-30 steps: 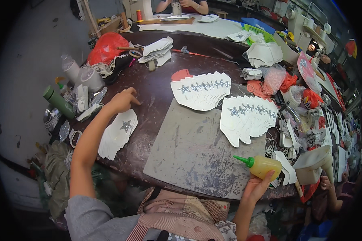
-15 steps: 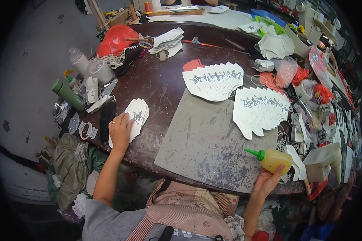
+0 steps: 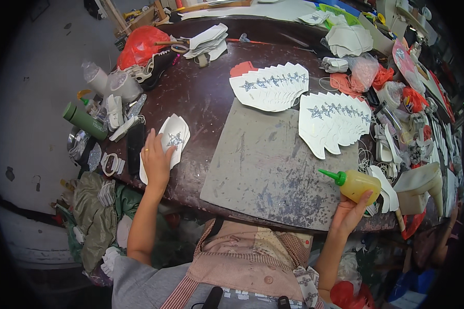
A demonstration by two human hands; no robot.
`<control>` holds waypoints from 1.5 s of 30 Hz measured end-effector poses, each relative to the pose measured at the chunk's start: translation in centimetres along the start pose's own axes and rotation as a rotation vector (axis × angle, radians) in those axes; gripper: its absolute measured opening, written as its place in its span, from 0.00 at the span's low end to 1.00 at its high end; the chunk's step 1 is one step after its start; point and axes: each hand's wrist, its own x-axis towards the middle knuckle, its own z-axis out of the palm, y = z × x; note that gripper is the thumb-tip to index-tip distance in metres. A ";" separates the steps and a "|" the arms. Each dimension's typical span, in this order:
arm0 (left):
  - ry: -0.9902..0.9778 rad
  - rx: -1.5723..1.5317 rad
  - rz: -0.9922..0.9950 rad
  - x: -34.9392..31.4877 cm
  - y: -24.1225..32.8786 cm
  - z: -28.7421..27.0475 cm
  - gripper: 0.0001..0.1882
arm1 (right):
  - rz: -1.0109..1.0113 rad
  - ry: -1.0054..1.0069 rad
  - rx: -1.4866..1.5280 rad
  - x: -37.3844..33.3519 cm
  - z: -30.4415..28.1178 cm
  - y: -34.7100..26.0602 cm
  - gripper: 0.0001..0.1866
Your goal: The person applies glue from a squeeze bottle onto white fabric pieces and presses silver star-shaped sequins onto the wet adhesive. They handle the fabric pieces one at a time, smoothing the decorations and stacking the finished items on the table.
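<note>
My left hand (image 3: 156, 159) lies over a small stack of white shoe pieces (image 3: 179, 127) at the table's left. Its fingers are stretched out and the thumb is apart, beside a silver glitter star (image 3: 175, 140) on the top piece; the hand hides the stack's lower left part. My right hand (image 3: 348, 212) is closed round a squeeze bottle (image 3: 360, 187) of yellowish liquid. The bottle is tilted nearly level, its green nozzle pointing left above the grey board (image 3: 263, 170). Two fanned rows of white star-marked pieces, one at the back (image 3: 270, 95) and one at the right (image 3: 327, 129), lie overlapped.
A green flask (image 3: 85, 121), thread cones (image 3: 123, 86) and a dark shoe (image 3: 159, 67) crowd the left edge. More white pieces (image 3: 207, 41) are stacked farther back. Bags, cords and a pale plastic container (image 3: 415, 188) clutter the right side.
My left hand's fingers have straightened and spread on the stack. My right hand still holds the bottle, a little farther right. The whole view has shifted slightly.
</note>
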 end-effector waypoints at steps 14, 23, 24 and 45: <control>-0.813 -0.727 0.599 1.2 15.3 -2.7 0.22 | 0.137 -0.199 -0.283 -1.5 3.8 -0.6 0.19; -0.762 -0.685 0.697 0.8 14.9 -2.2 0.25 | 0.227 -0.234 -0.406 -1.2 5.7 0.6 0.23; -0.767 -0.685 0.699 0.8 14.8 -2.2 0.25 | 0.227 -0.219 -0.401 -1.3 5.8 0.7 0.24; -0.438 -0.666 0.274 -2.0 19.0 -2.1 0.20 | 0.092 -0.148 -0.347 -3.2 4.2 -1.0 0.24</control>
